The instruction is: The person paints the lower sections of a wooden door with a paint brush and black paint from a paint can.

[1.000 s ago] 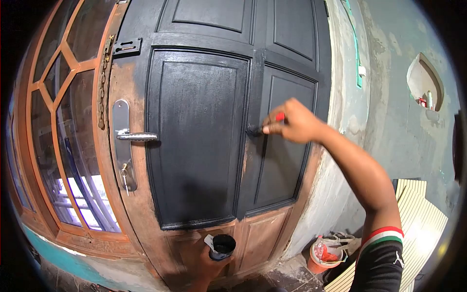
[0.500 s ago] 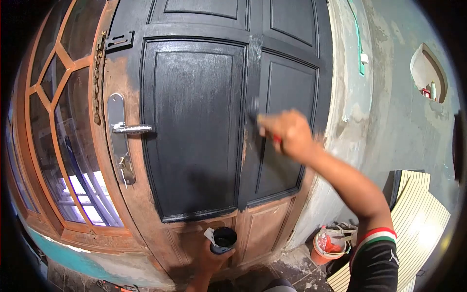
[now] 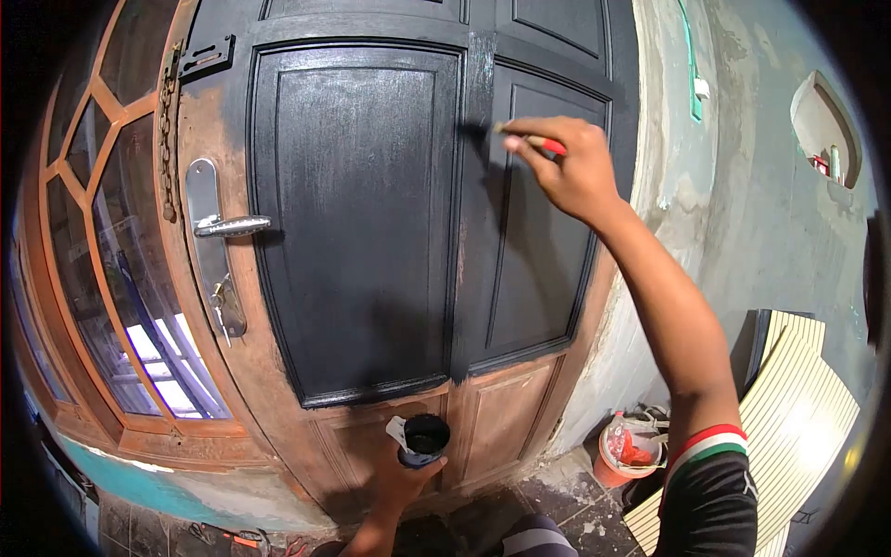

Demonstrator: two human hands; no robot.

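Observation:
My right hand is closed round the red and tan handle of a paintbrush. Its dark bristles are blurred and lie at the upright strip between the two middle panels of the wooden door. Black paint covers the upper and middle panels, while the lower part is bare brown wood. Low in front of the door, my left hand grips a small dark cup with black inside and a pale scrap at its rim. Patches of brown show along the strip's edge below the brush.
A metal door handle with keys below it juts out at the left, beside a hanging chain. On the right floor stand an orange bucket and ribbed cream panels. Tools lie at the lower left.
My right hand has moved up along the door's middle strip with the paintbrush. The view has shifted slightly, and my left hand still holds the cup low down.

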